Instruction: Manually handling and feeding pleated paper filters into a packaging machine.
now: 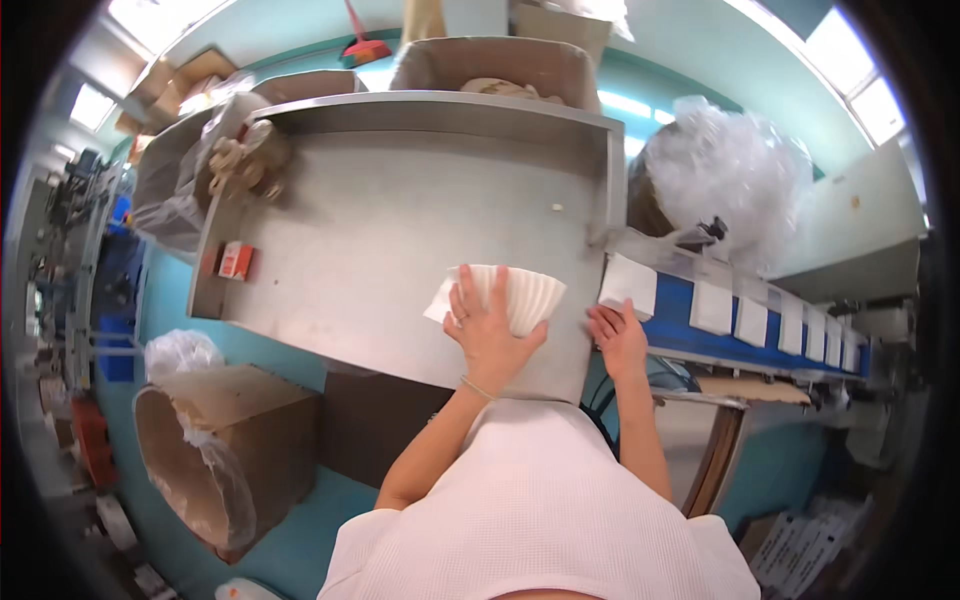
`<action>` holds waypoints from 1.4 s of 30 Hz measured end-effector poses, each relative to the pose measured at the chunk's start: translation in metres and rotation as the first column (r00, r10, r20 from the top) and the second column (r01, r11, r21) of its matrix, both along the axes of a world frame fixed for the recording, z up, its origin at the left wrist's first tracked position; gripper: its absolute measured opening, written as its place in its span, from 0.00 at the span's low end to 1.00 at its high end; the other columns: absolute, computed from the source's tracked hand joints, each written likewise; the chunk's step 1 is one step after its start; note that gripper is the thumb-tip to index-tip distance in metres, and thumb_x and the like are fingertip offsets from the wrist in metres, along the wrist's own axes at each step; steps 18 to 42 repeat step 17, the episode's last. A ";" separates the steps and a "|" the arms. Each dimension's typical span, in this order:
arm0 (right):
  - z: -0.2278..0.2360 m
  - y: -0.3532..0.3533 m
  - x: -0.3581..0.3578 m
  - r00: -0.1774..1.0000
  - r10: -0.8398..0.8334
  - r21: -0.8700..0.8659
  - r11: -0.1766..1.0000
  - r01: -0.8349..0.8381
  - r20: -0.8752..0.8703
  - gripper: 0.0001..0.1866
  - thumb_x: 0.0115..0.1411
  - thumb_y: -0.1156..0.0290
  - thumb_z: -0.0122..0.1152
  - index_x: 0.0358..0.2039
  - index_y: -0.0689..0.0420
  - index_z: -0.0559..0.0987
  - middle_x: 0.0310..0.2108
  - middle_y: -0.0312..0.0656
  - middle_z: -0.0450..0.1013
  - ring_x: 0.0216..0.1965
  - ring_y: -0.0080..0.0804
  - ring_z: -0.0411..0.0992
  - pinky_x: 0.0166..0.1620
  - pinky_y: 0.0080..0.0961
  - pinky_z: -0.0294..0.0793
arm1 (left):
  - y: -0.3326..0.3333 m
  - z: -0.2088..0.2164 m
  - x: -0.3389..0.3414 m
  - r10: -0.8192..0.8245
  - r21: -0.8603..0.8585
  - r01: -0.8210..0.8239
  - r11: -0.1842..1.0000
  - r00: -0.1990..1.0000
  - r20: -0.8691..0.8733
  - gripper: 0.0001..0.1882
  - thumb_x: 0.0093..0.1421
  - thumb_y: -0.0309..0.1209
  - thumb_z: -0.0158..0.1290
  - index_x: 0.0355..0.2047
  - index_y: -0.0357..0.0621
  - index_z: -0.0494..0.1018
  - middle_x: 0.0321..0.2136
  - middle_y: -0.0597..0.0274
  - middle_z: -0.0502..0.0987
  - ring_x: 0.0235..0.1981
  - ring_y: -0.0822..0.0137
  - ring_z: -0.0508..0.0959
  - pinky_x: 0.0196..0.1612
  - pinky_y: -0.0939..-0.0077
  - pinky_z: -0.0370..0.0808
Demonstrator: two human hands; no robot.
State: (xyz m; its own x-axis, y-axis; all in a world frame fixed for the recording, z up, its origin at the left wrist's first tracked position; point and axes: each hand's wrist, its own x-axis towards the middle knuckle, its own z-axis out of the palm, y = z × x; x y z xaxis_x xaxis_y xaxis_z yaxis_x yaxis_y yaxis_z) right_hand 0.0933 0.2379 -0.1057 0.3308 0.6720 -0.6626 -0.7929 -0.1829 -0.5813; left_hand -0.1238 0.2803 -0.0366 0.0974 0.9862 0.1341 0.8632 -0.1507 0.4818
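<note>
On the metal table [400, 220] lies a fanned stack of white folded paper napkins [532, 292], near the front edge. My left hand [495, 335] is over this stack, fingers spread across its top and thumb at its right side, gripping it. To the right, my right hand [622, 345] is open beside the near end of a blue conveyor belt [675, 312]. Its fingers are loosely bent, and the thumb reaches the lower edge of a white napkin stack [630, 283]. Whether the fingers press on that stack, I cannot tell.
More white stacks [711, 307] stand in a row along the belt. A raised metal rim edges the table, with a small orange-and-white box [236, 261] at its left. Cardboard boxes [250, 440] stand around it. A large clear plastic bag [730, 170] bulges behind the conveyor.
</note>
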 end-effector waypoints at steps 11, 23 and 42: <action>0.038 -0.017 -0.041 0.927 0.265 -0.012 0.962 -0.271 0.265 0.20 0.65 0.56 0.57 0.48 0.59 0.77 0.39 0.36 0.76 0.39 0.24 0.73 0.43 0.22 0.70 | -0.013 -0.001 0.030 -0.163 -0.029 0.166 0.986 0.982 0.093 0.50 0.46 0.57 0.64 0.66 0.55 0.59 0.69 0.42 0.41 0.66 0.35 0.46 0.58 0.34 0.49; 0.025 -0.027 -0.003 0.989 0.060 0.025 0.998 -0.065 0.136 0.25 0.63 0.67 0.59 0.57 0.68 0.68 0.45 0.47 0.76 0.42 0.36 0.77 0.47 0.24 0.78 | -0.012 0.000 0.029 -0.150 -0.075 0.155 0.985 0.986 0.070 0.51 0.45 0.56 0.64 0.67 0.55 0.58 0.70 0.42 0.40 0.67 0.34 0.45 0.59 0.35 0.49; 0.025 -0.027 -0.003 0.989 0.060 0.025 0.998 -0.065 0.136 0.25 0.63 0.67 0.59 0.57 0.68 0.68 0.45 0.47 0.76 0.42 0.36 0.77 0.47 0.24 0.78 | -0.012 0.000 0.029 -0.150 -0.075 0.155 0.985 0.986 0.070 0.51 0.45 0.56 0.64 0.67 0.55 0.58 0.70 0.42 0.40 0.67 0.34 0.45 0.59 0.35 0.49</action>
